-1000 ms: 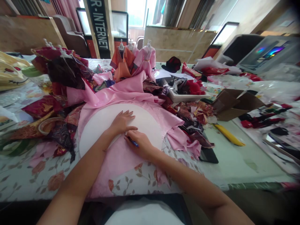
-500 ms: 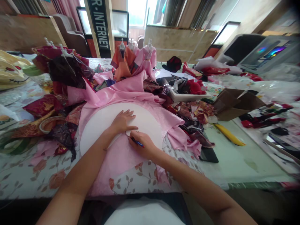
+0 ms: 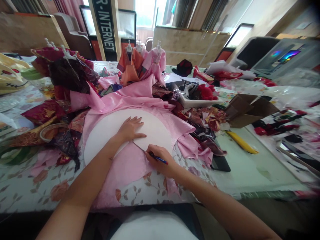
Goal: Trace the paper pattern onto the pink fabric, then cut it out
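Observation:
A white round paper pattern (image 3: 105, 131) with a wedge cut out of its near side lies on pink satin fabric (image 3: 130, 166) spread over the table. My left hand (image 3: 131, 128) lies flat on the pattern, fingers spread. My right hand (image 3: 160, 160) grips a blue pen (image 3: 158, 158) with its tip on the pink fabric, at the right-hand straight edge of the cut-out. A dark line runs on the fabric along that edge, from below my left hand to the pen.
Heaps of red, maroon and pink brocade scraps (image 3: 62, 80) crowd the left and back. A white tray (image 3: 197, 100) of tools, a brown cardboard box (image 3: 247, 108), a yellow object (image 3: 241, 142) and a black flat item (image 3: 221, 163) lie to the right. Small dressed mannequins (image 3: 145, 60) stand behind.
My right hand has slid right and toward me along the pattern's edge with the pen, leaving a drawn line behind it. The left hand has stayed in place.

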`<state>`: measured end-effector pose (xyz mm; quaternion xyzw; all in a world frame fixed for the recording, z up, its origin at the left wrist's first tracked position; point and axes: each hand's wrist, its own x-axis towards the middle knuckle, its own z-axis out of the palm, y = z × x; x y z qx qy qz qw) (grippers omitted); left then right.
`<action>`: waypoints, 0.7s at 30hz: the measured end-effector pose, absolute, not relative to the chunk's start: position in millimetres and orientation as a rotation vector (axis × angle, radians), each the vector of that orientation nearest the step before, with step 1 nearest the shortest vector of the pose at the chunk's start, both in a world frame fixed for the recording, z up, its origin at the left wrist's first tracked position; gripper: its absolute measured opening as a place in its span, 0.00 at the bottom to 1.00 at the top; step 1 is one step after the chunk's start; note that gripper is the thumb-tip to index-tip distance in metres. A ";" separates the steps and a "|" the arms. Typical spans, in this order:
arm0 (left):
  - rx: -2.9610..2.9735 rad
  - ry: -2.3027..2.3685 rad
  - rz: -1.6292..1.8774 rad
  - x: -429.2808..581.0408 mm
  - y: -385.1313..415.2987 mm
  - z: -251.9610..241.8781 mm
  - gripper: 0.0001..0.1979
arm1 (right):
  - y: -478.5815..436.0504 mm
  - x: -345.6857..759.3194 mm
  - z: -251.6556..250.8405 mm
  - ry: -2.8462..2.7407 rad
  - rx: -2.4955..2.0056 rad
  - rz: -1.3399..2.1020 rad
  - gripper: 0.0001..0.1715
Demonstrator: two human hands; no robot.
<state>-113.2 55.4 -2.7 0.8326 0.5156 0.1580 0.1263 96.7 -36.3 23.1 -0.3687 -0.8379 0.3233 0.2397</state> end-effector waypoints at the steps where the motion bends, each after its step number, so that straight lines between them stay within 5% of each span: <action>1: 2.425 1.501 0.462 -113.2 55.3 -2.7 0.42 | -37.2 98.6 23.4 -2.291 -1.013 0.891 0.10; 21: 2.423 1.496 0.468 -114.0 55.7 -4.1 0.42 | -53.9 133.2 24.6 -2.218 -1.174 0.990 0.11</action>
